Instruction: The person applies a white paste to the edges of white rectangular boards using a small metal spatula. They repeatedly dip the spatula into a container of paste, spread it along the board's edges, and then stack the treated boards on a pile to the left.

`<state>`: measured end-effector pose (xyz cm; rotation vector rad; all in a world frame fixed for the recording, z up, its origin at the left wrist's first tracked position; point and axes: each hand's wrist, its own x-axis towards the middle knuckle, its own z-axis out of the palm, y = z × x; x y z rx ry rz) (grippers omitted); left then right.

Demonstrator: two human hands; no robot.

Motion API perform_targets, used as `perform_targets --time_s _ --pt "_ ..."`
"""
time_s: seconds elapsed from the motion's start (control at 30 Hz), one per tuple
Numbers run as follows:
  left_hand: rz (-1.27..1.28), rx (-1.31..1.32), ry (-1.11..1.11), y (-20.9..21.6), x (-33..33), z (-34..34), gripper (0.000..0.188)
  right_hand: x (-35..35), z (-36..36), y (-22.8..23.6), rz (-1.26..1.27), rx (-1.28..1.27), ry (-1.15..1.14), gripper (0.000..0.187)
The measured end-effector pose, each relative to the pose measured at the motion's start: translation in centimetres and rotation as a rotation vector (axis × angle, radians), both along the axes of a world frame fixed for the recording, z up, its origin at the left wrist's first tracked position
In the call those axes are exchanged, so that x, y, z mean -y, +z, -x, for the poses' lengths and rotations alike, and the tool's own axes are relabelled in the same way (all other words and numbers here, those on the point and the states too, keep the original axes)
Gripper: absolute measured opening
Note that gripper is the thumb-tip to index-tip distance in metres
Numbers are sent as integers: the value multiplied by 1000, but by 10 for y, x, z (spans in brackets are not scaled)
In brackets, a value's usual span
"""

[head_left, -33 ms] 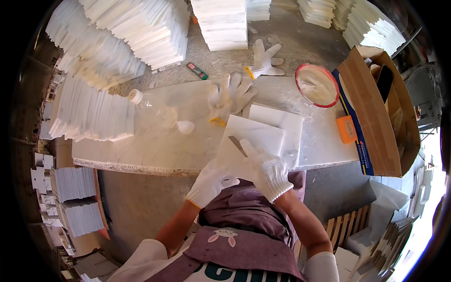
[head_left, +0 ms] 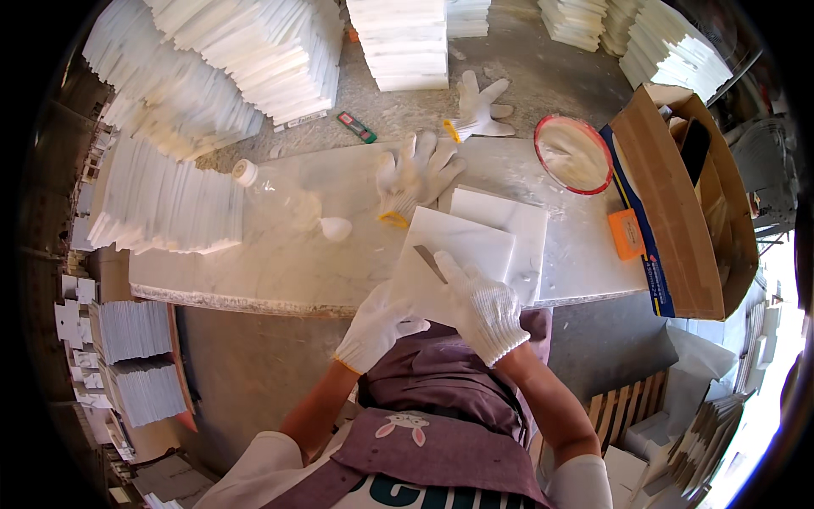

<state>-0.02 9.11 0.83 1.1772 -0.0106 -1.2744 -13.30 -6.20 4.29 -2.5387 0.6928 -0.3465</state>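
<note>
Both my hands wear white knit gloves. Between the fingers of my right hand [head_left: 485, 312] is a narrow dark metal scraper blade [head_left: 430, 264], its end lying over the face of a square white marble tile [head_left: 465, 236]. My left hand [head_left: 376, 329] grips that tile at its near left edge, and the thumb shows below it. The tile juts over the table's front edge and overlaps a second white tile [head_left: 524, 222]. How the left fingers sit around the edge is partly hidden.
Spare gloves [head_left: 417, 174] lie beyond the tiles on the table [head_left: 195, 276]. A clear bottle [head_left: 280, 188] lies to the left, before tall tile stacks [head_left: 170, 204]. At right are a red-rimmed dish [head_left: 573, 154], an orange block [head_left: 626, 234] and a cardboard box [head_left: 670, 195].
</note>
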Motion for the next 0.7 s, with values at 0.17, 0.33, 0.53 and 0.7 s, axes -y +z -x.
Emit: perform_targets --time_s 0.17,0.33,0.53,0.7 --pt "-44 58 -88 14 9 2 45 -9 -10 -1 17 -63 4 50" --pt "-35 110 -131 16 7 -1 44 -17 -17 -10 -106 -62 -32 54" --pt "-108 295 -173 15 4 2 44 -22 -32 -9 -164 3 22 53" --pt "-79 264 -166 18 5 3 44 -20 -36 -8 -194 9 21 53"
